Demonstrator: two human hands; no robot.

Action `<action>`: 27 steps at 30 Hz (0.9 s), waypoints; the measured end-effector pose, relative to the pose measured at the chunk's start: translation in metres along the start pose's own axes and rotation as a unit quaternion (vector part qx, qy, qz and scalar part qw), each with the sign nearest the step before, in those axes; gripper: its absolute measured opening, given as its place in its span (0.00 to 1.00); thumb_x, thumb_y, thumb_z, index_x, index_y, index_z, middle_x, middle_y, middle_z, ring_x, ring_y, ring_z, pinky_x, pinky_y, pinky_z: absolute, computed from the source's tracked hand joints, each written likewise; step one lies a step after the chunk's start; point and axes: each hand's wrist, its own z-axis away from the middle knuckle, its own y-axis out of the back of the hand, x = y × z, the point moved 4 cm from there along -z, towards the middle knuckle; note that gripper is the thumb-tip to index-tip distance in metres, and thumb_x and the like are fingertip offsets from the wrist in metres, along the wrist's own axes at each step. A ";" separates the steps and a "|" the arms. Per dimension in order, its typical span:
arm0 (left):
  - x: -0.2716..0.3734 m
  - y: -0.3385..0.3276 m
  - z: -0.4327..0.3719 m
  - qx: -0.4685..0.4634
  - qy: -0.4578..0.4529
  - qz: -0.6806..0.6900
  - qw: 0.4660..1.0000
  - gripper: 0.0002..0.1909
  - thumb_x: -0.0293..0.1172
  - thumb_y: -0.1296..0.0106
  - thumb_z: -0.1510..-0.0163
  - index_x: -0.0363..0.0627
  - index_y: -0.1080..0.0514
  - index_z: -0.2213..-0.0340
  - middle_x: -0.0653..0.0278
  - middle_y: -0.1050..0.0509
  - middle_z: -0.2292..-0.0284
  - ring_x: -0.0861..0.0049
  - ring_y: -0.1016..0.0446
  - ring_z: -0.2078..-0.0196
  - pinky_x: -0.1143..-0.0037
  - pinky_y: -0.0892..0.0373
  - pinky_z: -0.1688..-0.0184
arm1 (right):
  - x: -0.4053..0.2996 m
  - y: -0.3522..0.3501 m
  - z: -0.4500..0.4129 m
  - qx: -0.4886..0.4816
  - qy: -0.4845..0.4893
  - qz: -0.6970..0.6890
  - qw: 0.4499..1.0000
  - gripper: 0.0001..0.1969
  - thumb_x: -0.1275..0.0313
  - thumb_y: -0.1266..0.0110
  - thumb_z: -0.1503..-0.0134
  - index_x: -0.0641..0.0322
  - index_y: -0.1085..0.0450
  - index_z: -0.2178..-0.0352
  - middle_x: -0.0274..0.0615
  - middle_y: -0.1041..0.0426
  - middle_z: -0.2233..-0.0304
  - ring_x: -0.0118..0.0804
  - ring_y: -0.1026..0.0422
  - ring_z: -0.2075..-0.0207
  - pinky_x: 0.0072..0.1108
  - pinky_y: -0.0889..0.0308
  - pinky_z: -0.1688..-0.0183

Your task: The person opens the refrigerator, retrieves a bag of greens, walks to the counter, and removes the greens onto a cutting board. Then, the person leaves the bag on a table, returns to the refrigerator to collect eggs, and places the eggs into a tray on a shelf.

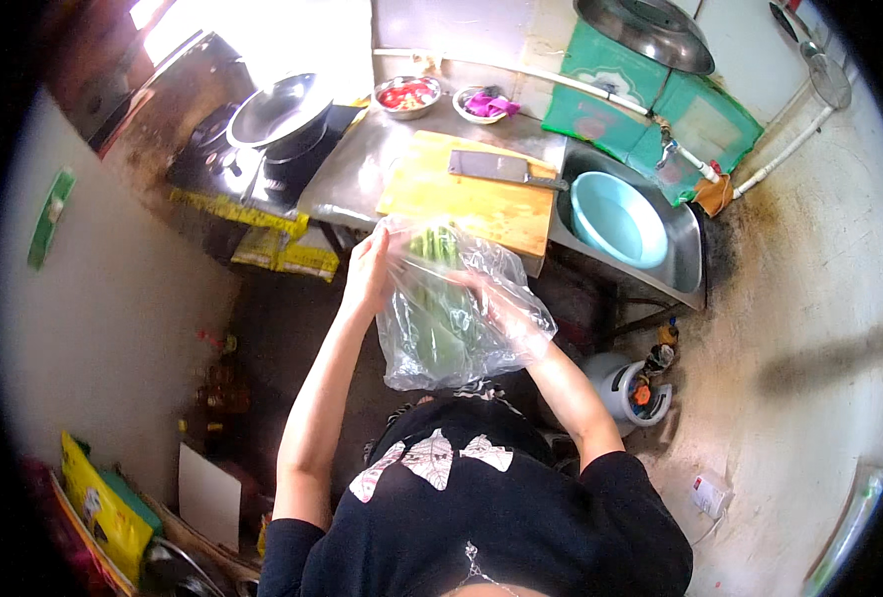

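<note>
A clear plastic bag [404, 358] with green leafy vegetables [441, 321] inside is held up before my body. Pale green stalks point away from me, towards the cutting board; darker leaves lie nearer to me. My left hand [367, 270] pinches the bag's upper left side. Through the plastic shows my right hand [478, 285], beside the stalks, with bag film over its wrist. Its grip is blurred by the film. Just beyond the bag is a wooden cutting board [419, 186], on which lies a cleaver [489, 166], its dark handle towards the sink.
At right, a light blue basin [619, 220] sits in the metal sink [687, 261], below a tap [665, 153]. A wok [281, 112] rests on the stove at left. Two bowls, one with red pieces [408, 97] and one with a purple item [488, 104], stand behind the board. A gas cylinder [620, 388] is low at right.
</note>
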 end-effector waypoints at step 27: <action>-0.047 0.045 -0.260 0.225 0.001 0.166 0.960 0.16 0.37 0.67 0.46 0.40 0.33 0.66 0.56 0.28 0.66 0.67 0.29 0.64 0.66 0.30 0.61 | 0.135 0.235 -0.145 0.078 -0.394 -0.441 0.802 0.25 0.63 0.46 0.56 0.64 0.36 0.56 0.42 0.30 0.60 0.31 0.30 0.60 0.22 0.35 0.55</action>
